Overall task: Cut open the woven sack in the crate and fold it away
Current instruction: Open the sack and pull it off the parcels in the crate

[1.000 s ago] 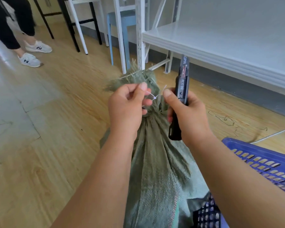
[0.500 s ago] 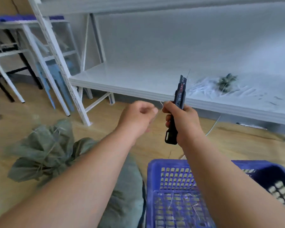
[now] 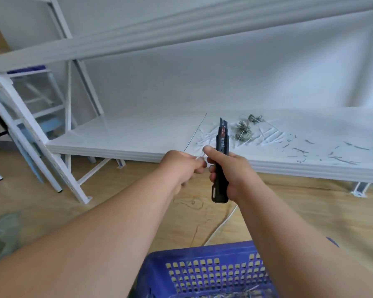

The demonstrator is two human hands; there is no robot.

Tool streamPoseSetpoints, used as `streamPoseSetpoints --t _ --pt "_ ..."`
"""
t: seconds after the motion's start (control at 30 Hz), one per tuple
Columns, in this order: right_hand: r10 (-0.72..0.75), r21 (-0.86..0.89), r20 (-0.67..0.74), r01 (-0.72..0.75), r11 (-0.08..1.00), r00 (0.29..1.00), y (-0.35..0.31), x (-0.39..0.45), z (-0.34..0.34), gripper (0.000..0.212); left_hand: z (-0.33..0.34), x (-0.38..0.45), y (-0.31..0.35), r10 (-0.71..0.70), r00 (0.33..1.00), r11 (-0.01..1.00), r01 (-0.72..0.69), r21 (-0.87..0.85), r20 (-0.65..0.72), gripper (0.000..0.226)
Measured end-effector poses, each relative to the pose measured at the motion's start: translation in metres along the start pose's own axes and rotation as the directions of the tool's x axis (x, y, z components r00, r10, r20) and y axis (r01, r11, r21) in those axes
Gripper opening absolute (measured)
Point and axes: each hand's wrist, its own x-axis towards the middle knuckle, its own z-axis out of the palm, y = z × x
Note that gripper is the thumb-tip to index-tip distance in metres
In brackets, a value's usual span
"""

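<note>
My right hand (image 3: 230, 171) grips a black utility knife (image 3: 221, 160) upright, its tip pointing up in front of the white shelf. My left hand (image 3: 182, 166) is curled beside it and pinches a thin white tie string (image 3: 199, 157) between fingers and thumb. Both hands are raised over the wooden floor, close to the low shelf's front edge. The green woven sack (image 3: 2, 235) shows only as a blurred patch at the far left edge. The blue plastic crate (image 3: 202, 274) sits at the bottom, below my forearms.
A low white shelf board (image 3: 127, 136) runs across the middle, with scraps of cut string and green fibre clumps (image 3: 243, 130) on it. White rack uprights (image 3: 41, 147) stand at the left. A white cable (image 3: 222, 224) and loose threads lie on the wooden floor.
My view has swung right and up, from the sack to the shelf. Both hands left the sack's tied neck and rose toward the shelf, the left still pinching the string, the right still holding the knife.
</note>
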Motion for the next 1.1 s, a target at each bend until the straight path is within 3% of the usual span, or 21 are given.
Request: streamPoseSetpoints --t 0.2,0.3,0.43,0.6,0.7,0.8,0.93,1.03,1.1 --pt "0.039 0.033 -0.112 -0.036 0.999 0.993 -0.024 0.050 -0.019 0.018 0.020 0.013 0.005 -0.011 0.998 0.995 0.004 -0.096 -0.068 0.019" --pt "0.098 0.095 -0.132 -0.086 0.992 0.986 -0.044 0.083 -0.027 0.029 0.024 0.017 0.006 -0.025 0.994 0.991 0.011 -0.133 -0.105 0.020" --pt "0.089 -0.028 -0.200 -0.097 0.995 0.976 -0.033 0.097 -0.035 0.025 0.027 0.015 0.005 -0.030 0.994 0.988 0.013 -0.154 -0.108 0.012" --pt "-0.047 -0.141 -0.197 0.019 0.990 0.979 -0.007 0.076 -0.033 0.025 0.026 0.006 0.000 -0.022 0.992 0.982 -0.003 -0.191 -0.126 0.017" --pt "-0.090 -0.177 -0.138 0.065 0.982 0.986 0.000 0.057 -0.021 0.029 0.020 -0.007 -0.003 0.007 0.990 0.977 -0.036 -0.210 -0.140 0.021" --pt "-0.073 -0.240 0.002 0.071 0.968 0.997 0.010 0.030 0.005 0.018 0.003 -0.029 -0.014 0.053 0.984 0.972 -0.090 -0.216 -0.173 0.027" --pt "0.113 -0.261 0.183 -0.063 0.963 0.977 0.046 -0.014 0.052 0.029 -0.043 -0.063 -0.065 0.068 0.957 0.978 -0.119 -0.169 -0.283 0.028" --pt "0.220 -0.332 0.307 -0.112 0.936 0.926 0.087 -0.049 0.089 0.034 -0.097 -0.093 -0.127 0.071 0.878 0.987 -0.130 -0.091 -0.474 0.025" --pt "0.250 -0.388 0.372 -0.095 0.917 0.894 0.115 -0.068 0.113 0.027 -0.135 -0.118 -0.164 0.033 0.746 0.986 -0.133 -0.101 -0.665 0.026"
